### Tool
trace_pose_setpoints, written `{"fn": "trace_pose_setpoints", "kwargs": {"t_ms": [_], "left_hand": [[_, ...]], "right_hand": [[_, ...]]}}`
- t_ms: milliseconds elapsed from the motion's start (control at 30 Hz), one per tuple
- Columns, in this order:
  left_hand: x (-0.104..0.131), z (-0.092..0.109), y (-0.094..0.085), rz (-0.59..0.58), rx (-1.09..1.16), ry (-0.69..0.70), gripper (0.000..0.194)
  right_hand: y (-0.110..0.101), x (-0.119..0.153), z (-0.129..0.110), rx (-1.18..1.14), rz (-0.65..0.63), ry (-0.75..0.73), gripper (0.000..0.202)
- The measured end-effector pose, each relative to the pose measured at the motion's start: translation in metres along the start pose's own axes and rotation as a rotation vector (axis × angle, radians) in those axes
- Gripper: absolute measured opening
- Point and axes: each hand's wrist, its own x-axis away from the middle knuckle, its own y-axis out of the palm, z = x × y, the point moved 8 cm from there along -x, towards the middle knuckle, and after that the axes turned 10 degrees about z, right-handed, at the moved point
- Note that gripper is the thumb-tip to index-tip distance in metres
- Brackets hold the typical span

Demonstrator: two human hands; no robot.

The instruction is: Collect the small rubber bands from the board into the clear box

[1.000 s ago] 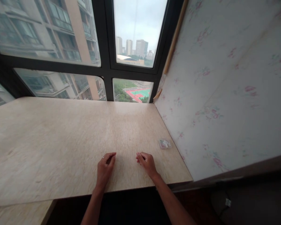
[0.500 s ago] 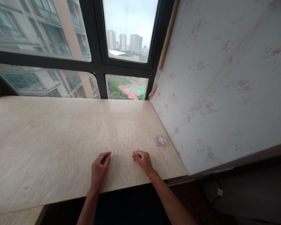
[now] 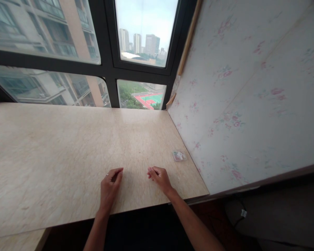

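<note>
I have my left hand [image 3: 110, 186] at the pale surface [image 3: 68, 150], its grip loosely curled; further right, my right hand [image 3: 161, 177] curls likewise, both seemingly empty, though I can't tell if the fingertips meet; beyond it, a small clear packet [image 3: 179, 156] lies near the floral wall [image 3: 251, 104]

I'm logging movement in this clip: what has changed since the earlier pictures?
Mainly the view shifted: the scene sits slightly further left and higher. No grasp or release shows. The left hand and right hand stay loosely curled and apart; the small clear item stays on the counter near the wall.
</note>
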Motion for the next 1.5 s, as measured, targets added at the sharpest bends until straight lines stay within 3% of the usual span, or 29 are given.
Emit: {"fn": "trace_pose_setpoints", "kwargs": {"t_ms": [200,367,533,667,900,1067,1233,1333,1500], "left_hand": [[0.000,-0.001,0.001,-0.005,0.013,0.004,0.028],[0.000,0.000,0.002,-0.015,0.004,0.018,0.029],[0.000,0.001,0.001,-0.007,-0.002,0.025,0.028],[0.001,0.002,0.001,0.005,-0.002,0.019,0.026],[0.002,0.001,0.002,0.004,0.005,0.012,0.025],[0.002,0.001,0.002,0.001,-0.001,0.011,0.024],[0.002,0.004,0.001,0.007,0.013,0.020,0.022],[0.002,0.005,0.001,0.016,0.025,0.006,0.020],[0.006,0.005,-0.001,0.045,0.121,-0.046,0.019]], "right_hand": [[-0.019,0.004,-0.001,-0.049,-0.088,-0.033,0.034],[-0.084,-0.010,0.004,0.152,0.028,-0.122,0.026],[-0.153,-0.029,0.014,0.411,0.178,-0.249,0.048],[-0.168,-0.047,0.040,0.634,0.038,-0.237,0.083],[-0.163,-0.076,0.062,0.672,-0.223,-0.190,0.086],[-0.148,-0.085,0.054,0.639,-0.326,-0.207,0.081],[-0.129,-0.091,0.034,0.632,-0.331,-0.244,0.079],[-0.103,-0.094,0.014,0.581,-0.339,-0.290,0.079],[-0.033,-0.092,-0.031,0.438,-0.447,-0.397,0.082]]}}
